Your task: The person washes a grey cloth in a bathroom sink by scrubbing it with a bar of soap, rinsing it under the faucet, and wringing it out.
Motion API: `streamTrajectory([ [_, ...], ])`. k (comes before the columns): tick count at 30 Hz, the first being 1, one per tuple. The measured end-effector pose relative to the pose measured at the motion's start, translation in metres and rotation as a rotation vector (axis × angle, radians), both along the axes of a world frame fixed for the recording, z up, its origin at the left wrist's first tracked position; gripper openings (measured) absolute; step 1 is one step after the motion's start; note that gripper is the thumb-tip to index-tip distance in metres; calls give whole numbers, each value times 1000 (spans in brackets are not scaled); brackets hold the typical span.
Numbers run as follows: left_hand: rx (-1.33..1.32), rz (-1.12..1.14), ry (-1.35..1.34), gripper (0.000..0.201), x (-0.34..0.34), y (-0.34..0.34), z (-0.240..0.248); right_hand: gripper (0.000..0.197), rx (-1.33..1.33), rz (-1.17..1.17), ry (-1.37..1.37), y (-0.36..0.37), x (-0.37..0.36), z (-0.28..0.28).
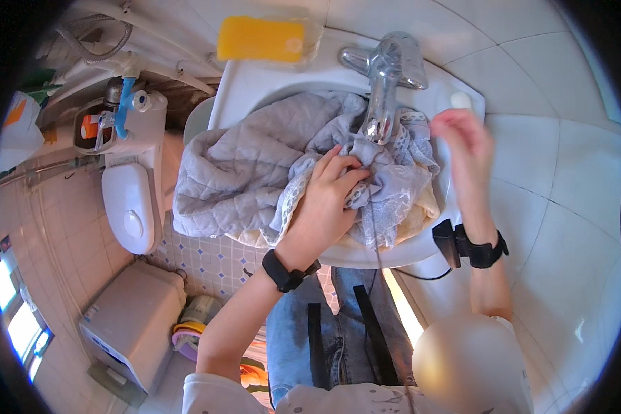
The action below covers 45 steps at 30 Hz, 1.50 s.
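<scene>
Resting on the grey quilted cloth [234,165], the left hand [324,196] has its fingers bent and slightly parted over the lace-trimmed folds; from where I stand, I cannot tell whether they pinch any fabric. The cloth lies heaped in the white washbasin [276,74], under the chrome faucet [385,76], spilling over the left side. Near the basin's right edge, the right hand [466,141] is raised, fingers half-curled and blurred, any hold unclear.

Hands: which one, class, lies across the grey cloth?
The left hand, which lies on the cloth on the near side of the tap; the right hand is farther right, by the cloth's edge.
</scene>
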<state>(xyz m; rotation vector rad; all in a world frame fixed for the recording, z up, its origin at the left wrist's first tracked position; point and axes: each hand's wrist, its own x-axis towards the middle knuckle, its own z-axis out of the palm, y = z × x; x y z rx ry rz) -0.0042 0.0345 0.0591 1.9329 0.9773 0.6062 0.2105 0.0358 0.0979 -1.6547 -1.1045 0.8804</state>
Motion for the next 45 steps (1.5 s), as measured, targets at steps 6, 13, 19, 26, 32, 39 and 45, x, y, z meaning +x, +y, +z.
streamTrajectory([
  [6, 21, -2, -5, 41, -1, -2, -4, 30, 397, 129, -616, 30, -15, 41],
  [13, 41, -3, -19, 41, -1, -4, -3, 36, 172, 260, -459, 25, -24, 28],
  [19, 46, 8, -33, 41, -1, -4, -5, 35, 130, 310, -618, 10, -33, 23],
  [26, 52, 13, -29, 40, -1, -5, -7, 24, 312, 101, -427, -6, -42, 39],
  [32, 27, 16, -21, 39, -1, -7, -6, 16, 579, -136, -304, -31, -46, 71],
  [39, 37, 22, -29, 40, 0, -8, -6, 17, 617, -154, -302, -48, -28, 95],
  [45, 15, -2, -60, 32, -3, -10, -3, 18, 454, -231, -162, -43, -37, 77],
])
